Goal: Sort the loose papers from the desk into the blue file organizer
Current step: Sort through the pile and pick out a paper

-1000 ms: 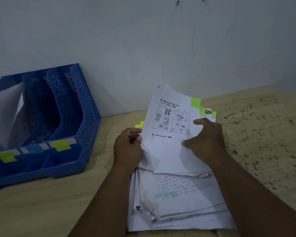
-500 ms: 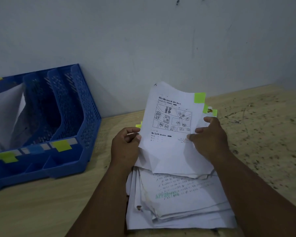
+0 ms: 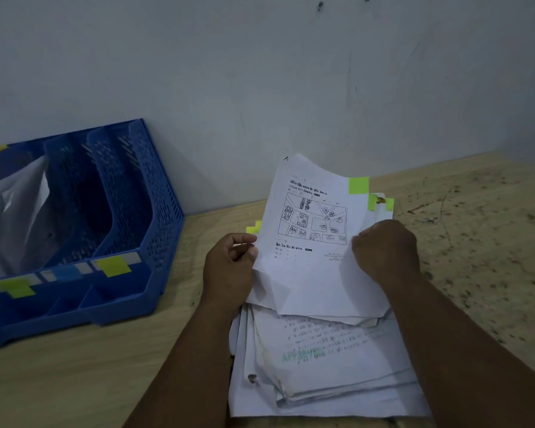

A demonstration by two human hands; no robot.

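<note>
A thin white printed sheet with a map drawing and a green tab [image 3: 309, 230] is pinched at its side edges by the left hand [image 3: 229, 267] and right hand [image 3: 383, 248], fingers curled, above the loose white paper stack [image 3: 322, 366] near the counter's front edge; light and floppy, it is judged best supported at both edges. The blue perforated plastic file organizer [image 3: 155, 211] stands at the counter's rear left.

The organizer [image 3: 155, 211] runs off the left edge, so its far-left slots are cut off. Print on the top sheet [image 3: 312, 230] is too small to read. The right hand [image 3: 383, 248] hides that sheet's right edge, and its fingertips are tucked out of sight behind paper. A faint green stamp on the stack [image 3: 322, 366] below is blurred. Both forearms cover the stack's sides.
</note>
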